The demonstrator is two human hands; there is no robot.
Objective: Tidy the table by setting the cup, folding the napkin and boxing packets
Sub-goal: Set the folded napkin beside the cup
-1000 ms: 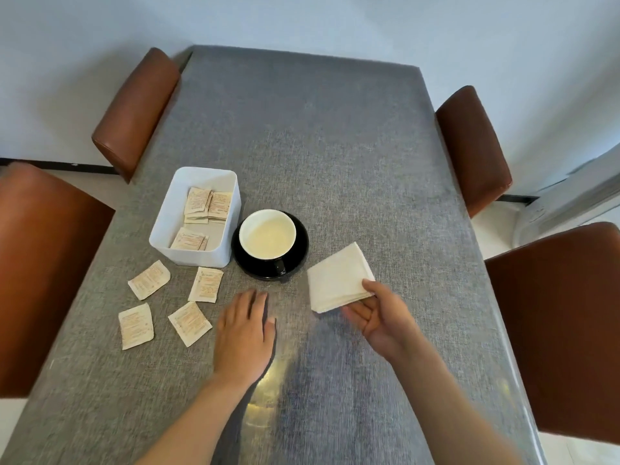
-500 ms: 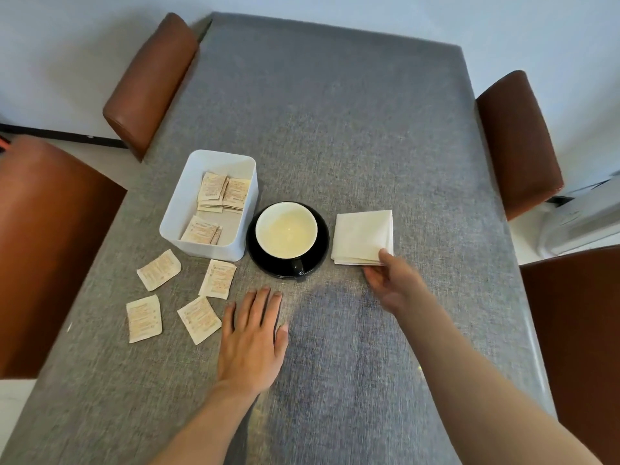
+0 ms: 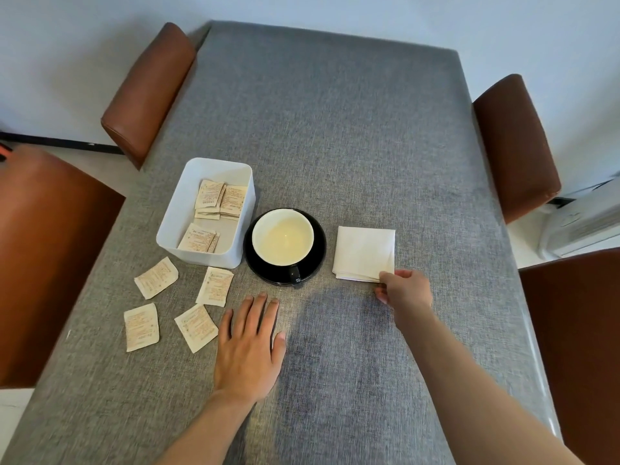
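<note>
Lying flat on the counter [image 3: 335,129], the folded napkin [image 3: 364,253] sits just right of the cup, and the right hand [image 3: 404,292] meets it at the near right corner, fingertips pinching that corner while the rest of the hand stays on the near side. The left hand [image 3: 250,347] rests palm down on the counter with fingers spread and loose, gripping nothing; its fingertips point toward the saucer and lie just right of the nearest loose packet [image 3: 196,327].

The napkin is a cream square of layered paper or cloth with soft stacked edges showing along its near side. The cup [image 3: 282,236] is round, pale inside, with a dark handle turned toward the person, and it stands on a glossy black saucer [image 3: 315,260]. Touching the saucer's left side is a white, smooth-walled rectangular box [image 3: 181,216] with rounded corners, holding several flat beige packets. Four more packets of the same printed, slightly curled paper lie scattered on the counter in front of the box. The counter has a coarse grey woven surface. Brown padded chairs [image 3: 147,92] stand along both sides.
</note>
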